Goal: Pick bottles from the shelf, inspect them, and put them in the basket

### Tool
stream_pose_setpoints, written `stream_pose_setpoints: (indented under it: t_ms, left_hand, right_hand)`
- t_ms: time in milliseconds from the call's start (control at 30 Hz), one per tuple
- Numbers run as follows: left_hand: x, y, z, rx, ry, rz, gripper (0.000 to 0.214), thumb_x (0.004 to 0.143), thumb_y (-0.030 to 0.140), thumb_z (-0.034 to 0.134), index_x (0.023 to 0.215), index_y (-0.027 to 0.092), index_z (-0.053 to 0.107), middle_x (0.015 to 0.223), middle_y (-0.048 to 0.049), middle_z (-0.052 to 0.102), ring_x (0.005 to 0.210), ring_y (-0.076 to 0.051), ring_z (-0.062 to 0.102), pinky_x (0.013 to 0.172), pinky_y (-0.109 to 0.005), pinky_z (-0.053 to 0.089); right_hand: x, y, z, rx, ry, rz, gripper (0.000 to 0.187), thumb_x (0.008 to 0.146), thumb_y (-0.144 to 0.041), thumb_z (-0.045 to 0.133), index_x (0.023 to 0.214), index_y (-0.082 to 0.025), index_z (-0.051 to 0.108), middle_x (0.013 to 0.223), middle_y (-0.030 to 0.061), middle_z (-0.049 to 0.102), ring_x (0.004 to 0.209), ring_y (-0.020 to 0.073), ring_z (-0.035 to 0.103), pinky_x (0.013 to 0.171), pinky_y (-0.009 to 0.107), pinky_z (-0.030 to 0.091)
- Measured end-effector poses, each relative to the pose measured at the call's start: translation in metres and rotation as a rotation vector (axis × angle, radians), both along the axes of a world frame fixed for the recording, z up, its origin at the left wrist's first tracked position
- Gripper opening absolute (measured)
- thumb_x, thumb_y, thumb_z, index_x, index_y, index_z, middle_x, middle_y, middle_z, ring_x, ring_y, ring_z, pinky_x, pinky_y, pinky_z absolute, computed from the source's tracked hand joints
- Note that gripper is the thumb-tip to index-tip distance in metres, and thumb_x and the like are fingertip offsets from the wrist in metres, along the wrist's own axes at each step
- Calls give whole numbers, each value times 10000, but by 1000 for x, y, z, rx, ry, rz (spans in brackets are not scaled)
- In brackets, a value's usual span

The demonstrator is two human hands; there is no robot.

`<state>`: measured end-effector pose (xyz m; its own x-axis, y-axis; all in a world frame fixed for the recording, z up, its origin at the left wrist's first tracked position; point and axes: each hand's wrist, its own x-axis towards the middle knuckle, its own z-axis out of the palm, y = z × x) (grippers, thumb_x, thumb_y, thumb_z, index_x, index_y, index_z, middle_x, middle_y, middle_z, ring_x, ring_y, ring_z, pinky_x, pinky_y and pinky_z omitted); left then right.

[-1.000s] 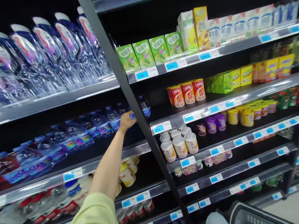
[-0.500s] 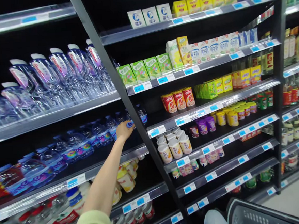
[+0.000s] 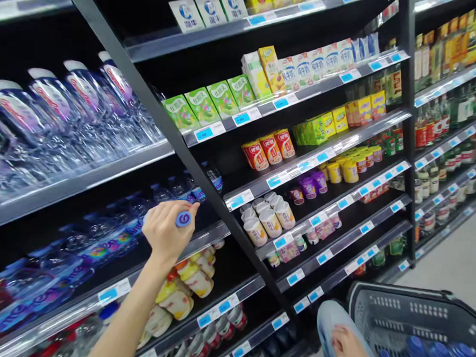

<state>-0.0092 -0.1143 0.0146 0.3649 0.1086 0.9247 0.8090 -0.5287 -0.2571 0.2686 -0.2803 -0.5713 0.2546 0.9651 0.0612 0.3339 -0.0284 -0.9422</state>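
Observation:
My left hand [image 3: 168, 232] reaches in from the lower left and is closed round the neck of a water bottle. Its blue cap [image 3: 182, 219] faces me, while the hand hides most of its body. Behind the hand, a row of small water bottles [image 3: 115, 228] with blue caps and blue labels stands on the shelf. At the bottom edge, my right hand [image 3: 345, 342] rests by my knee, partly cut off, its finger pose unclear. Beside the knee is a dark grey shopping basket [image 3: 397, 303] holding several blue-capped bottles [image 3: 437, 349].
Larger water bottles [image 3: 45, 105] fill the shelf above. A slanting dark post [image 3: 156, 113] divides this bay from shelves of green drink cartons [image 3: 202, 107] and white cups [image 3: 269, 222]. Yogurt-like yellow-lidded bottles [image 3: 198, 279] stand below. Grey floor [image 3: 471, 244] shows at right.
My left hand has drawn back from the shelf towards me with the bottle. The view has shifted, bringing more of the basket, its bottles and my right hand into sight.

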Motion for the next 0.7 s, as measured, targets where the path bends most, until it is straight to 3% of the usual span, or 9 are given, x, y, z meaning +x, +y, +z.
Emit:
stream_pose_setpoints:
  t_ms: [100,133,233,300,433,500,567,633,700]
  left_hand:
    - [16,-58,-19,-20,-40,-147,313,976,338,786,723,261,617,804,-38,788,762,-237,732,789,-392,517]
    - [23,-77,-30,-57,-85,-183,293,969,320,797,735,261,632,814,-33,790,754,-226,728,789,-385,527]
    - [43,-129,-76,-333,-258,-273,248,941,322,816,752,252,672,827,-21,780,727,-194,714,742,-342,549]
    - [57,-153,-122,-615,-429,-330,284,913,367,823,719,241,659,799,-15,758,696,-180,702,671,-306,542]
    - [88,-180,-245,-1209,-865,-407,421,838,545,857,672,235,626,699,-20,727,650,-198,702,611,-295,527]
    - [102,-191,-310,-1469,-1041,-406,480,797,629,885,686,242,624,686,-25,735,626,-201,685,593,-296,515]
    - [112,-202,-365,-1651,-1177,-390,517,736,669,927,704,250,626,681,-23,737,608,-198,672,574,-294,503]
    - [115,-210,-406,-1753,-1293,-393,510,690,649,972,747,259,649,675,-12,730,637,-211,702,590,-297,517]
    - [112,-213,-433,-1802,-1399,-447,486,673,603,1001,821,265,683,697,-3,738,697,-228,747,628,-300,544]
  right_hand:
    - [-1,-1,17,-7,120,-1,234,579,-421,648,468,-313,473,649,108,656,1118,520,778,1073,676,554]
    - [0,0,26,-30,186,12,258,555,-435,664,463,-310,457,618,96,629,981,516,782,1003,703,565]
    - [-1,0,56,-66,398,2,227,613,-569,683,627,-355,609,694,44,712,859,455,780,964,696,588]
    - [-4,-9,73,-135,761,-39,376,645,-681,745,885,-391,734,942,46,820,1025,439,799,1022,655,589]
    - [-14,-63,85,-301,1145,221,754,678,-875,806,1228,-361,758,1290,95,797,1061,368,798,806,535,658]
    - [-20,-102,80,-336,1160,358,774,722,-907,789,1257,-349,757,1218,115,803,956,347,808,699,475,646]
    - [-22,-138,74,-359,1065,425,755,648,-792,923,1256,-377,751,1072,91,810,857,343,803,635,450,622]
    - [-22,-164,70,-360,891,401,800,505,-539,1056,1232,-412,748,996,45,803,844,355,791,654,469,627]
    - [-21,-176,69,-340,726,330,816,420,-354,1068,1174,-403,758,1002,22,800,909,376,784,754,507,651]
